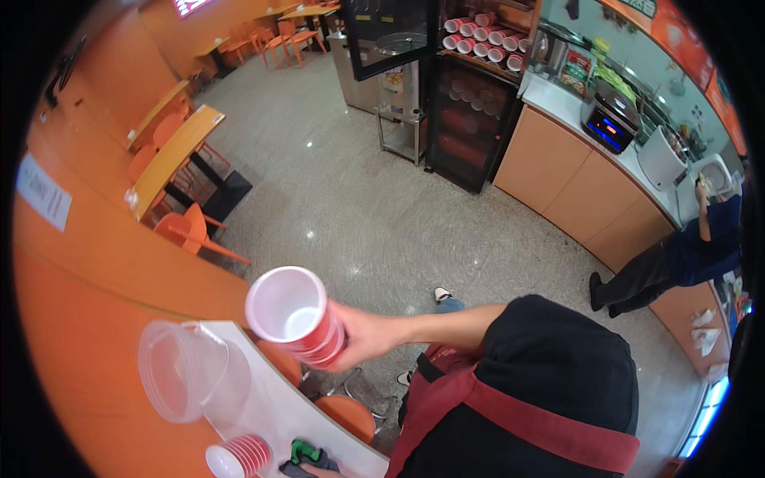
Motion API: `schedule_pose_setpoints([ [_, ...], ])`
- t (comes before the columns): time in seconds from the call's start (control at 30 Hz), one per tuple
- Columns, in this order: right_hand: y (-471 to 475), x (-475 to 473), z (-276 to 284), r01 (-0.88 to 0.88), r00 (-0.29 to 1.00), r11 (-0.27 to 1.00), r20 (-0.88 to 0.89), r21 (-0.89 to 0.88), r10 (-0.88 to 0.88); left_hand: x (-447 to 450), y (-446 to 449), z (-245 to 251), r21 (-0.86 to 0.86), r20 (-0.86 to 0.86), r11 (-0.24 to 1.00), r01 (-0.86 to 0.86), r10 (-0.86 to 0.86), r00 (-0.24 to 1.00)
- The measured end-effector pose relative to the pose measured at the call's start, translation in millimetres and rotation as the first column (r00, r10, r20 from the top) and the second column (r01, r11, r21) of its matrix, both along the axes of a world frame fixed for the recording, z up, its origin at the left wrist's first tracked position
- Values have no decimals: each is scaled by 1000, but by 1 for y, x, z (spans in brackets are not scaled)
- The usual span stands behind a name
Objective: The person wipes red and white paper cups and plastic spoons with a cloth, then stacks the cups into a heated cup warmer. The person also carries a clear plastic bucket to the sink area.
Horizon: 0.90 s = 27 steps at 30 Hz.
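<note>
My right hand [364, 334] grips a short stack of red cups with white insides [317, 328], the open mouth tipped up toward me. The stack is held above the edge of a narrow white counter [311, 412]. Only some fingers of my left hand [321, 472] show at the bottom edge, closed over a crumpled green-and-grey cloth [308, 457] on that counter. Beside the cloth lies another stack of red-and-white cups [239, 457] on its side. Clear round plastic tubs [185, 370] stand farther along the counter, left of my right hand.
Orange stools [345, 417] stand under the counter's edge. An orange wall [89, 334] runs along the left. Across the floor are a glass-door cabinet [469, 119] with cups above it, an open door [388, 36] and a worktop with appliances [612, 116]. Another person [675, 251] stands there.
</note>
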State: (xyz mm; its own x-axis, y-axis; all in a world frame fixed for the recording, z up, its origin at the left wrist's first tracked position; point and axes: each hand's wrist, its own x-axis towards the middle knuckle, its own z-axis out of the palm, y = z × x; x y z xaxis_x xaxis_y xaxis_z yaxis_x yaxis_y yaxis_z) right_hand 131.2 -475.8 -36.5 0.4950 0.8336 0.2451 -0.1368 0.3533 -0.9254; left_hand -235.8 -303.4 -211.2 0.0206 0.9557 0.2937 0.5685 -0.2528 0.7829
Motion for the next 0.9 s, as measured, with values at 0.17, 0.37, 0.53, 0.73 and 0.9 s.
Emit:
schedule_pose_setpoints([
  [0.17,-118,70,-32,318,944,929,154,-191,-291,98,-13,34,-59,-785,955,292,-225,577],
  [0.37,-275,155,-62,580,729,751,612,-315,-306,397,-150,103,-370,711,-115,922,-674,201],
  [0.53,-378,196,-66,582,760,615,626,-532,-177,569,-289,148,-526,519,-589,614,-794,-317],
  [0.73,-445,274,-81,522,853,557,400,-646,-335,681,-359,149,-723,499,-512,464,-852,-162],
  [0.9,-478,345,-100,490,772,487,100,-723,-628,814,-337,141,-553,815,-666,500,-555,163],
])
